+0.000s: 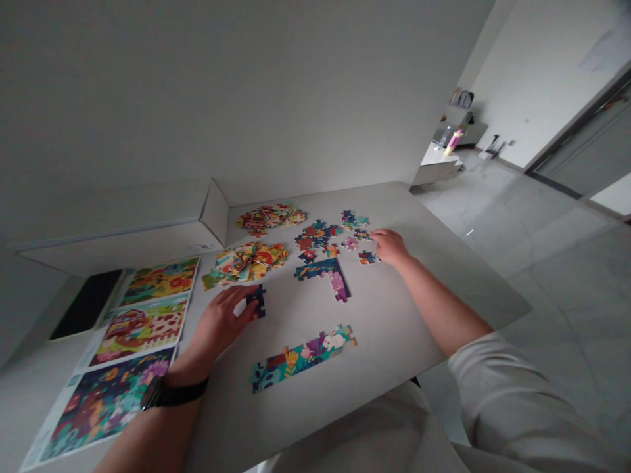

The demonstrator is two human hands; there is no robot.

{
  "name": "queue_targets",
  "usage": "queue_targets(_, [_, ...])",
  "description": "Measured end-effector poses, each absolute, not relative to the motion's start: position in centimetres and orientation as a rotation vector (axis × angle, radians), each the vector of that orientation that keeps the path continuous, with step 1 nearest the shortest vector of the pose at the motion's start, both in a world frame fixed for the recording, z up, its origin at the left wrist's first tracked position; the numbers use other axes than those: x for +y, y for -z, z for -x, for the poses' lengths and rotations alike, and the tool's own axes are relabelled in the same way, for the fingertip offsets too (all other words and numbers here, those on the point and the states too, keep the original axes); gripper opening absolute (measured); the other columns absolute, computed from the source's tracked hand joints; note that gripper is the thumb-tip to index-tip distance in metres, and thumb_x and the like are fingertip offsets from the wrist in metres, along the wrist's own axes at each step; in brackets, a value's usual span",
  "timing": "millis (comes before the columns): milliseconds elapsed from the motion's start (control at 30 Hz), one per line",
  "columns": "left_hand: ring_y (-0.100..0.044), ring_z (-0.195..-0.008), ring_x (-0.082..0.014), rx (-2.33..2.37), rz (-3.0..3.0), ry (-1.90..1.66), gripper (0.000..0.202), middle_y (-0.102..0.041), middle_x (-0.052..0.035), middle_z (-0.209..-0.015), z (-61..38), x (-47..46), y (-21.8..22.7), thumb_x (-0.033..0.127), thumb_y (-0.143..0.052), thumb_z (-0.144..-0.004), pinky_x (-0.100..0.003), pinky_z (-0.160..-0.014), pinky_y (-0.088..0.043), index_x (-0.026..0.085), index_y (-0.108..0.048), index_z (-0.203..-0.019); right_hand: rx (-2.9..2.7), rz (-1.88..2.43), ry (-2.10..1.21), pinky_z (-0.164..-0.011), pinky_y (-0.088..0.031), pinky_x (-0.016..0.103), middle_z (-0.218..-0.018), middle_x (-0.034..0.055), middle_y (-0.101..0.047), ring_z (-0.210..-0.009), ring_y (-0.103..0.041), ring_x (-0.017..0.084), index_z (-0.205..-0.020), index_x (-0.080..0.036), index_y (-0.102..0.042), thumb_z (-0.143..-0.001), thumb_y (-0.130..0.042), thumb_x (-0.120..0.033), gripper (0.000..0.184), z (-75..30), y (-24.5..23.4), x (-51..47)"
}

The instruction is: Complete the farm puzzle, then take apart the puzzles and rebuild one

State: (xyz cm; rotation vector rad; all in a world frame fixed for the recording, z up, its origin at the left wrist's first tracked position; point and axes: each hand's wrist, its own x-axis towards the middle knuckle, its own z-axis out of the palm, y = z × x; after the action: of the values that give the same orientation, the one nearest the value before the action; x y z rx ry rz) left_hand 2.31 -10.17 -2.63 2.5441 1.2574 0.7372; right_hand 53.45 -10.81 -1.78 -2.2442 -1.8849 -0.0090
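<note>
Thumb and fingers of my left hand [224,322] close around a dark blue puzzle piece [257,302] on the table. My right hand [390,247] has its fingertips together on a small multicoloured puzzle piece [362,234] at the right of the loose pieces. Around it lie a pink piece [350,244], a dark blue and orange piece [367,257] and a teal piece [362,221]. Between the hands sits a joined corner section [323,268], dark blue and purple. Closer to me runs a joined strip [303,356] with plants and a white animal.
A dark-toned heap of pieces [315,235] lies mid-table, with a yellow heap [249,259] and a red-yellow heap [271,215] behind. Printed picture sheets [140,328], a dark tablet-like slab [87,305] and a white box [123,223] stand left. The wall borders the table's back.
</note>
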Motion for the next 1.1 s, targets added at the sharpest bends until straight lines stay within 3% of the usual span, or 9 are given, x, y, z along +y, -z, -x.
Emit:
queue_targets(133, [-0.073, -0.116, -0.0308, 1.244, -2.548, -0.766, 0.037, -0.078, -0.0112, -0.125, -2.0, -10.0, 3.1, 0.049, -0.057, -0.104, -0.047, -0.108, -0.058, 0.024, -0.073, -0.126, -1.795, 2.369, 0.065, -0.119, -0.044, 0.043, -0.148, 0.0062, -0.070, -0.131, -0.063, 0.026, -0.134, -0.031, -0.079, -0.091, -0.060, -0.010, 0.051, -55.3, 1.9, -10.2])
queue_targets(300, [-0.075, -0.113, -0.0288, 1.221, -2.552, -0.754, 0.038, -0.079, -0.0101, -0.122, -1.7, -9.8, 3.5, 0.049, -0.056, -0.105, -0.044, -0.104, -0.060, 0.023, -0.073, -0.128, -1.740, 2.381, 0.107, -0.112, -0.047, 0.041, -0.135, 0.0119, -0.074, -0.122, -0.064, 0.029, -0.127, -0.025, -0.081, -0.101, -0.057, -0.022, 0.036, -56.0, 1.8, -9.2])
queue_targets(467, [-0.075, -0.112, -0.0278, 1.205, -2.565, -0.774, 0.038, -0.079, -0.0089, -0.120, -1.6, -9.7, 3.5, 0.048, -0.057, -0.106, -0.042, -0.103, -0.061, 0.023, -0.072, -0.129, -1.926, 2.167, -0.006, -0.118, -0.045, 0.046, -0.141, 0.0099, -0.071, -0.130, -0.062, 0.030, -0.126, -0.030, -0.083, -0.099, -0.069, -0.032, 0.031, -55.8, 1.9, -8.3])
queue_targets(733, [-0.075, -0.111, -0.0274, 1.199, -2.564, -0.796, 0.036, -0.079, -0.0080, -0.120, -1.4, -9.6, 3.8, 0.047, -0.058, -0.105, -0.041, -0.101, -0.062, 0.023, -0.072, -0.129, -2.134, 1.765, -0.156, -0.118, -0.049, 0.047, -0.142, 0.0095, -0.072, -0.127, -0.069, 0.028, -0.104, -0.030, -0.089, -0.096, -0.069, -0.021, 0.024, -57.5, 2.3, -9.4])
queue_targets(967, [-0.076, -0.110, -0.0271, 1.187, -2.530, -0.811, 0.034, -0.079, -0.0083, -0.118, -1.6, -9.7, 3.6, 0.047, -0.058, -0.106, -0.042, -0.101, -0.062, 0.024, -0.073, -0.126, -2.126, 1.757, -0.094, -0.115, -0.052, 0.049, -0.131, 0.0104, -0.077, -0.122, -0.071, 0.029, -0.116, -0.026, -0.086, -0.095, -0.067, -0.019, 0.029, -56.8, 1.7, -9.2])
queue_targets(1100, [-0.076, -0.111, -0.0265, 1.179, -2.523, -0.834, 0.033, -0.079, -0.0078, -0.119, -1.5, -9.7, 3.5, 0.046, -0.058, -0.106, -0.041, -0.102, -0.062, 0.025, -0.073, -0.126, -2.256, 1.722, -0.133, -0.119, -0.048, 0.051, -0.141, 0.0107, -0.072, -0.133, -0.066, 0.030, -0.126, -0.030, -0.083, -0.097, -0.068, -0.021, 0.034, -54.1, 1.9, -8.8])
